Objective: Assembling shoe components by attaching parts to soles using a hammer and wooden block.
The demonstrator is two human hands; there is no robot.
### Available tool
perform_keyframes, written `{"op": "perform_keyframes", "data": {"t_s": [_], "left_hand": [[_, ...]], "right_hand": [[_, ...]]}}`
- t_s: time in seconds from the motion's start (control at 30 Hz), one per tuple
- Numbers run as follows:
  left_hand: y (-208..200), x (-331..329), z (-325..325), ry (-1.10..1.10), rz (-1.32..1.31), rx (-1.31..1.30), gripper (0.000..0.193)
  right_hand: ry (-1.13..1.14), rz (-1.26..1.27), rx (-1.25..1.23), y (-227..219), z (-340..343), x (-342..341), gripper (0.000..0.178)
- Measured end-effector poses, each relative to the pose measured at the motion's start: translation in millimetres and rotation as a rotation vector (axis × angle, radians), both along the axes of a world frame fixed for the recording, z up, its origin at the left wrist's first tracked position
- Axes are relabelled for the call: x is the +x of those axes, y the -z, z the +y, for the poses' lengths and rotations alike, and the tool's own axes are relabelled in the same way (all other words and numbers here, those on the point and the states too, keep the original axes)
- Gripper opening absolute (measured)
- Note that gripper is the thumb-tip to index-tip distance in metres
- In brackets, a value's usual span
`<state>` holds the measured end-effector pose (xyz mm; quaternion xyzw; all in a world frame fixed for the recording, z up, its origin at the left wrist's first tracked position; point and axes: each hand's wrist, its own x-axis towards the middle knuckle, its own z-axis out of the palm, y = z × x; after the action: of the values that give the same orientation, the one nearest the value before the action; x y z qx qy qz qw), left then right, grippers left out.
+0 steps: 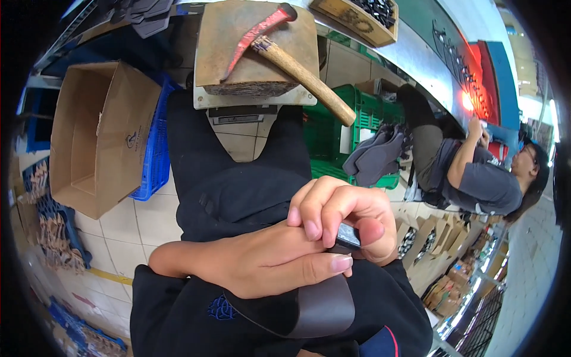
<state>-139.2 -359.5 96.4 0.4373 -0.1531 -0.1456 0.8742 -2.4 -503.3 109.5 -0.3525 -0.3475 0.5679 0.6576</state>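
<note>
My left hand point(262, 256) reaches across from the left, back upward, its thumb pressed against its fingers. From beneath it hangs a smooth dark brown, leather-like piece point(326, 306) with a rounded end, which it appears to grip; the rest is hidden by the hand. My right hand point(363, 214) is closed right beside it, fingers curled over the left fingertips. Pinched between its thumb and fingers is a small dark block point(348, 236) with a greyish face, close above my left thumb. Both hands are over my lap.
Ahead, a red-headed hammer point(309, 80) with a wooden handle lies on a wooden block point(220, 44). To the left stands a cardboard box point(83, 137) in a blue crate point(157, 143). At right are dark flat pieces point(377, 154) on a green crate point(324, 134), and a co-worker point(488, 175).
</note>
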Motion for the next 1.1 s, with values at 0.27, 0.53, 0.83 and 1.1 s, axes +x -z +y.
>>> {"op": "perform_keyframes", "data": {"t_s": [0.27, 0.53, 0.83, 1.1], "left_hand": [[0, -4, -8, -0.023, 0.22, -0.124, 0.027], [12, -9, -14, -0.014, 0.138, -0.22, 0.026], [4, -7, -23, -0.098, 0.109, -0.265, 0.025], [-5, -7, -13, -0.112, 0.205, -0.196, 0.03]], "right_hand": [[0.069, 0.042, -0.054, 3, -6, -8, 0.044], [0.054, 0.117, -0.1, 5, -15, -12, 0.039], [0.094, 0.099, -0.018, 10, -13, -15, 0.038], [0.194, 0.067, -0.039, 4, 1, -15, 0.049]]}}
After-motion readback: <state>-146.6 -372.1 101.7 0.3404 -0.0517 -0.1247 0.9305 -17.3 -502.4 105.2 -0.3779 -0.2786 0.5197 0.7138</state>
